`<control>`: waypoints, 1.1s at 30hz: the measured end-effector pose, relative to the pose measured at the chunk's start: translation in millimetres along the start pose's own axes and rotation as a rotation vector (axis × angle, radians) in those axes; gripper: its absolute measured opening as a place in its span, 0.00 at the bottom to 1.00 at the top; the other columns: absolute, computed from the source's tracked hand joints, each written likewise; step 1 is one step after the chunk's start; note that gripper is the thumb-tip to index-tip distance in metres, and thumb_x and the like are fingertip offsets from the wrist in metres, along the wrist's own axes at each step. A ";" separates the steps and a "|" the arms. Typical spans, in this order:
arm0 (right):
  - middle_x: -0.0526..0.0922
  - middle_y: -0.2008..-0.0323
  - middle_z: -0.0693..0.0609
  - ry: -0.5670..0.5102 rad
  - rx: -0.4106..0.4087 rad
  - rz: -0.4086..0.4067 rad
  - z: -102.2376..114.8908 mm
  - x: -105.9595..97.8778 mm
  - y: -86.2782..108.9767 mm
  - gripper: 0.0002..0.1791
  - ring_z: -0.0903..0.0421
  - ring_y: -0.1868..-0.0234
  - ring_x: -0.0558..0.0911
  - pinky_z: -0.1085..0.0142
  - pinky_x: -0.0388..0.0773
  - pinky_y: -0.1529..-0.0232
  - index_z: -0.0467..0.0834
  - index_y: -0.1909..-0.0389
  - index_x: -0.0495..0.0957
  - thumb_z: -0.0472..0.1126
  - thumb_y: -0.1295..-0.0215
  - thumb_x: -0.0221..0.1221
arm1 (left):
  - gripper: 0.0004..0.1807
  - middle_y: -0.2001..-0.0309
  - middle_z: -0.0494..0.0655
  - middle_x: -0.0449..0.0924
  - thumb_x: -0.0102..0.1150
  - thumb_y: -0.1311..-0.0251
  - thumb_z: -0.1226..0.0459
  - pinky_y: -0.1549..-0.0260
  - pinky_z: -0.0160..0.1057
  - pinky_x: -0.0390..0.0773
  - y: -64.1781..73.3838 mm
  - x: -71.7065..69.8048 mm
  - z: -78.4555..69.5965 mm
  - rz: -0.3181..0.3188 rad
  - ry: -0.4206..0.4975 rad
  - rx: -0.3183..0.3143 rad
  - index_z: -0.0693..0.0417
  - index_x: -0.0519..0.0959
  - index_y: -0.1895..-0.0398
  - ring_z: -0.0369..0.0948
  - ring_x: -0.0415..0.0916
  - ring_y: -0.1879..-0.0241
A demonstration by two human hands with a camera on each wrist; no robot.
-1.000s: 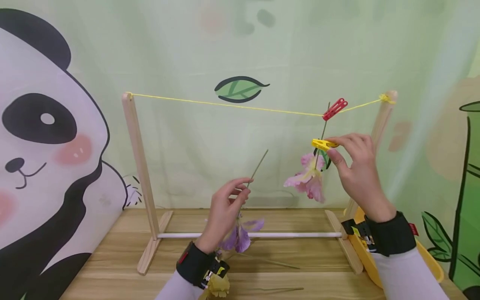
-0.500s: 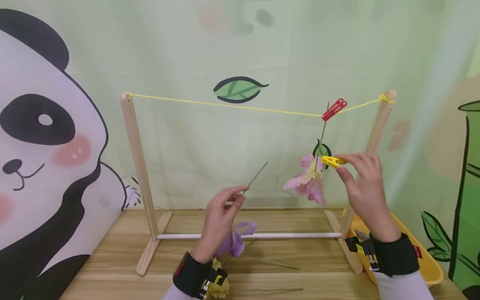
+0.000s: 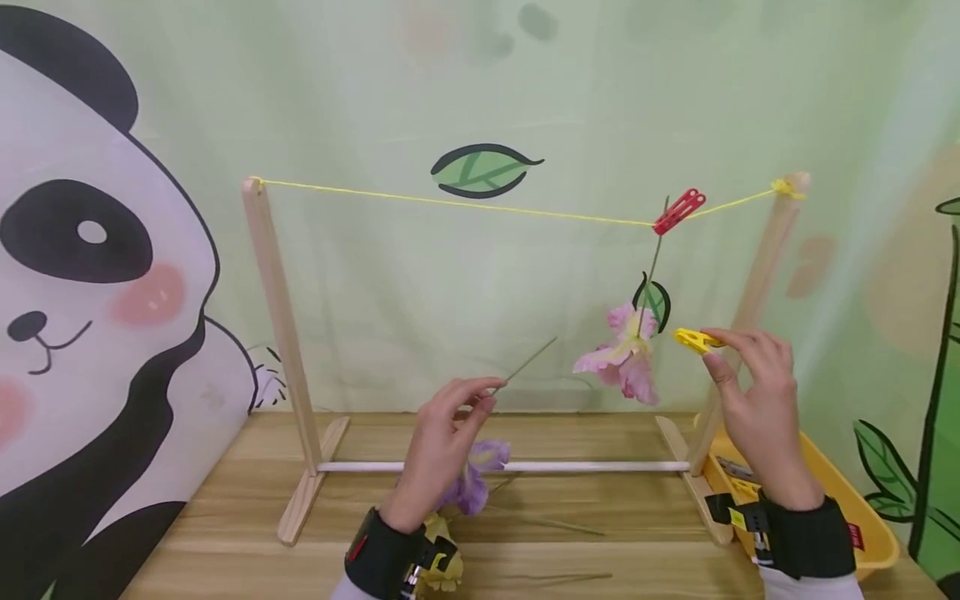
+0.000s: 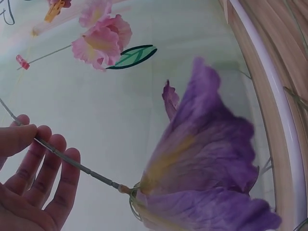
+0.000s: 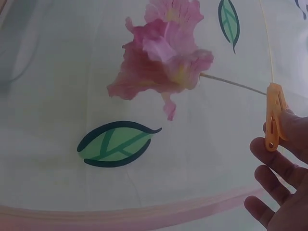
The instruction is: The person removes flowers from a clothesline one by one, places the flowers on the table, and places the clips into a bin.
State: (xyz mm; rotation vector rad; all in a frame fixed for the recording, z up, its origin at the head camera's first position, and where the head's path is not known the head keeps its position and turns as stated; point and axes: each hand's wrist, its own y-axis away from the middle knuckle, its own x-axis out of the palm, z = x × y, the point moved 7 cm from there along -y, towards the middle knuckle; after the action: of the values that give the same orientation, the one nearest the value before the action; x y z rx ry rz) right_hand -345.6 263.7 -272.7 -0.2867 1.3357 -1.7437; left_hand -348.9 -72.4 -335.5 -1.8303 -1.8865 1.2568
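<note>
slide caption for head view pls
Left hand holds a purple flower, right hand a yellow clothespin; a pink flower hangs from a yellow string.

Left hand (image 4: 41, 185) pinching a green stem (image 4: 96, 175), purple flower (image 4: 204, 154) at its end, pink flower (image 4: 98, 43) and red clip (image 4: 22, 61) beyond

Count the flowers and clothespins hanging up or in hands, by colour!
Pink flower, hanging: 1
Purple flower, in the left hand: 1
Red clothespin, on the yellow string: 1
Yellow clothespin, in the right hand: 1
Total: 4
</note>
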 end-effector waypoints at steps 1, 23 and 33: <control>0.76 0.56 0.34 0.006 0.011 -0.001 -2.2 -1.9 -0.2 0.15 0.40 0.50 0.64 0.42 0.57 0.54 0.35 0.49 0.78 0.29 0.37 0.59 | 0.14 0.60 0.43 0.80 0.53 0.31 0.61 0.60 0.39 0.81 0.4 -0.5 -0.2 0.006 -0.007 -0.001 0.38 0.78 0.45 0.37 0.76 0.60; 0.73 0.51 0.33 0.160 0.207 -0.050 -54.3 -60.6 -1.1 0.16 0.36 0.47 0.62 0.40 0.55 0.49 0.32 0.45 0.75 0.33 0.31 0.55 | 0.17 0.64 0.34 0.74 0.53 0.32 0.65 0.73 0.34 0.69 5.7 2.6 -30.7 0.283 -0.259 0.058 0.36 0.79 0.46 0.32 0.66 0.72; 0.68 0.50 0.27 0.243 0.286 0.076 -87.3 -67.1 8.5 0.17 0.29 0.47 0.60 0.37 0.53 0.53 0.27 0.45 0.72 0.35 0.28 0.51 | 0.18 0.60 0.41 0.81 0.56 0.36 0.71 0.64 0.35 0.78 19.2 14.5 -18.8 0.572 -0.423 0.013 0.43 0.81 0.48 0.36 0.76 0.65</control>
State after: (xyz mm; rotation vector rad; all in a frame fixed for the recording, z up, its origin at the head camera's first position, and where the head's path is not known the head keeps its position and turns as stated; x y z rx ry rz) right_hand -359.2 371.5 -292.8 0.1380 1.2249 -1.9209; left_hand -325.5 -54.5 -343.1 -2.3409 -1.5553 1.9628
